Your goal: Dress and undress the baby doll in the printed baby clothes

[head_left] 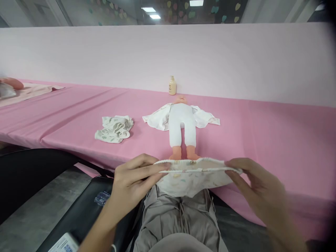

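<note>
Both hands hold a white baby garment (pixel 194 182) with a small coloured print, stretched sideways above my lap. Its hemmed opening faces up, with two edges showing one behind the other. My left hand (pixel 139 176) pinches the left end between thumb and fingers. At the right end, my right hand (pixel 254 182) grips the edge the same way. Just beyond the garment lies a baby doll (pixel 182 119) on its back, feet towards me. The doll has a white body and legs, and a white shirt (pixel 160 117) spreads open at its sides. Its feet are partly hidden behind the garment.
A pink-covered table (pixel 262 140) runs along a white wall. Folded printed cloth (pixel 115 128) lies left of the doll; a pump bottle (pixel 172 86) stands behind its head. Another doll (pixel 12 84) is partly visible far left. A black chair (pixel 86 210) holds small items beside me.
</note>
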A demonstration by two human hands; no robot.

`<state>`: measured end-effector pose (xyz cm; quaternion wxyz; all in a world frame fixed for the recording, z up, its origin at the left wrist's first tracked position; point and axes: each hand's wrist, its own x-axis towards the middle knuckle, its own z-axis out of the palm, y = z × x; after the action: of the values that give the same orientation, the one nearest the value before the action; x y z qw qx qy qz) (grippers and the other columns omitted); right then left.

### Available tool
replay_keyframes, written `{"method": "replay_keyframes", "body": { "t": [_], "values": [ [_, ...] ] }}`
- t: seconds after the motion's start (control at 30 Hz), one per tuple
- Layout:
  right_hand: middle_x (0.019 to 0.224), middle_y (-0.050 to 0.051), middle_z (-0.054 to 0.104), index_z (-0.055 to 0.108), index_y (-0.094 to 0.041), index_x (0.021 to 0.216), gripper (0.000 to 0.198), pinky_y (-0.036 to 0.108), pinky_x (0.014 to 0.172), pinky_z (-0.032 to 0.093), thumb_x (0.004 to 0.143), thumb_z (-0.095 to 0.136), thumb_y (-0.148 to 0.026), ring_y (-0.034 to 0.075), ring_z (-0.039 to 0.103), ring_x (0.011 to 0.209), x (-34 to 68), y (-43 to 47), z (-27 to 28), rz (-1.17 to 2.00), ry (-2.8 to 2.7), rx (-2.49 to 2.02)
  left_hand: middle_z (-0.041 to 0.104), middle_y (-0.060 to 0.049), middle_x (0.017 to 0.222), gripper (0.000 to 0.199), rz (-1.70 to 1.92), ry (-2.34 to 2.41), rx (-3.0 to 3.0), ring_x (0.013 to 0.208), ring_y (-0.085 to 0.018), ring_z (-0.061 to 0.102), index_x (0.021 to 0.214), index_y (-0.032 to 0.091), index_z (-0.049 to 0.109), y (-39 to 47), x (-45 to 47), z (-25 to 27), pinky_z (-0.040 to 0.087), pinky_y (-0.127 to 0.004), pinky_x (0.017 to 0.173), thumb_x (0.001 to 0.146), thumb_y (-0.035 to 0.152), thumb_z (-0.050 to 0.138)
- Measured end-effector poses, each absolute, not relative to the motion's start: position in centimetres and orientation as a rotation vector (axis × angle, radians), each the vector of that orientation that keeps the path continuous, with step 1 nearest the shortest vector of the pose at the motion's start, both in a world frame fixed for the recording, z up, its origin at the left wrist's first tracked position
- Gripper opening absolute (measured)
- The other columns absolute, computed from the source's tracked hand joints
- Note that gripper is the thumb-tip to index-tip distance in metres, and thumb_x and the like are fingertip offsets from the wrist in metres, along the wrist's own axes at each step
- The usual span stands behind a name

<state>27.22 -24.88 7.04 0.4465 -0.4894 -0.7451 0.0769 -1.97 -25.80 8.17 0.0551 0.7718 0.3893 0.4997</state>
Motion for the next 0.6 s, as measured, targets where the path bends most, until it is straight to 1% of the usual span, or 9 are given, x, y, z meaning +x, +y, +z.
{"method": "replay_keyframes", "body": {
  "t": [0.07, 0.1, 0.13, 0.23, 0.37, 0.43, 0.5, 0.53, 0.6],
  "values": [
    [0.086, 0.000, 0.066, 0.061, -0.023, 0.093, 0.008, 0.019, 0.066, 0.050, 0.088, 0.058, -0.029, 0.012, 0.062, 0.077, 26.1, -25.7, 4.6, 0.382, -1.684, -1.255, 0.067, 0.000, 0.086, 0.039, 1.581, 1.307, 2.101, 0.072, -0.009, 0.062, 0.111, 0.027, 0.068, -26.5, -1.3, 6.2, 0.050, -0.016, 0.063, 0.075, 0.013, 0.072],
    [0.083, 0.000, 0.065, 0.061, -0.022, 0.092, 0.009, 0.018, 0.063, 0.049, 0.089, 0.057, -0.030, 0.012, 0.061, 0.074, 25.6, -26.1, 3.2, 0.448, -1.614, -1.286, 0.067, 0.000, 0.088, 0.041, 1.547, 1.369, 2.012, 0.076, -0.010, 0.063, 0.114, 0.026, 0.066, -26.9, -1.1, 5.3, 0.051, -0.017, 0.066, 0.076, 0.015, 0.072],
    [0.080, 0.000, 0.064, 0.061, -0.022, 0.090, 0.010, 0.018, 0.060, 0.049, 0.089, 0.057, -0.030, 0.012, 0.060, 0.070, 25.1, -26.5, 2.0, 0.485, -1.551, -1.318, 0.067, -0.001, 0.090, 0.038, 1.485, 1.413, 1.970, 0.079, -0.011, 0.064, 0.113, 0.026, 0.067, -27.1, -1.1, 4.4, 0.051, -0.017, 0.070, 0.077, 0.016, 0.071],
    [0.081, 0.002, 0.064, 0.063, -0.021, 0.088, 0.014, 0.020, 0.060, 0.048, 0.087, 0.059, -0.034, 0.013, 0.058, 0.069, 24.1, -27.5, -0.8, 0.551, -1.500, -1.361, 0.067, -0.001, 0.091, 0.020, 1.303, 1.494, 2.000, 0.083, -0.011, 0.064, 0.099, 0.025, 0.072, -27.8, -1.8, 2.7, 0.051, -0.017, 0.074, 0.081, 0.019, 0.067],
    [0.089, 0.005, 0.063, 0.067, -0.021, 0.103, 0.025, 0.023, 0.064, 0.050, 0.085, 0.061, -0.038, 0.015, 0.060, 0.075, 23.7, -28.3, -1.9, 0.756, -1.517, -1.349, 0.069, -0.003, 0.100, 0.012, 1.199, 1.529, 1.963, 0.091, -0.014, 0.066, 0.091, 0.024, 0.074, -28.7, -3.1, 2.9, 0.052, -0.018, 0.079, 0.081, 0.025, 0.067],
    [0.086, 0.005, 0.062, 0.068, -0.021, 0.104, 0.027, 0.024, 0.064, 0.050, 0.086, 0.059, -0.039, 0.016, 0.060, 0.075, 23.5, -28.3, -1.7, 0.862, -1.537, -1.333, 0.071, -0.004, 0.095, 0.012, 1.170, 1.528, 1.881, 0.083, -0.014, 0.068, 0.088, 0.022, 0.073, -29.2, -3.3, 3.4, 0.053, -0.017, 0.072, 0.082, 0.027, 0.065],
    [0.083, 0.004, 0.060, 0.070, -0.022, 0.097, 0.023, 0.024, 0.065, 0.050, 0.086, 0.060, -0.039, 0.016, 0.060, 0.076, 23.5, -28.3, -1.1, 0.911, -1.528, -1.309, 0.073, -0.003, 0.084, 0.011, 1.170, 1.529, 1.841, 0.071, -0.013, 0.068, 0.086, 0.020, 0.073, -29.8, -3.2, 4.0, 0.052, -0.016, 0.060, 0.082, 0.027, 0.065],
    [0.084, 0.005, 0.061, 0.070, -0.022, 0.092, 0.021, 0.024, 0.069, 0.051, 0.085, 0.061, -0.039, 0.017, 0.061, 0.081, 23.7, -28.4, -0.7, 0.912, -1.501, -1.289, 0.073, -0.003, 0.080, 0.010, 1.177, 1.511, 1.864, 0.067, -0.013, 0.067, 0.084, 0.020, 0.073, -30.2, -3.2, 4.2, 0.051, -0.016, 0.057, 0.080, 0.027, 0.066],
    [0.093, 0.007, 0.063, 0.069, -0.023, 0.084, 0.018, 0.028, 0.080, 0.052, 0.081, 0.064, -0.040, 0.021, 0.062, 0.097, 24.5, -29.2, 0.6, 0.949, -1.460, -1.223, 0.073, -0.002, 0.076, 0.007, 1.249, 1.475, 1.951, 0.065, -0.014, 0.067, 0.077, 0.022, 0.074, -31.3, -3.4, 4.6, 0.052, -0.017, 0.056, 0.077, 0.028, 0.070]
  ]
}}
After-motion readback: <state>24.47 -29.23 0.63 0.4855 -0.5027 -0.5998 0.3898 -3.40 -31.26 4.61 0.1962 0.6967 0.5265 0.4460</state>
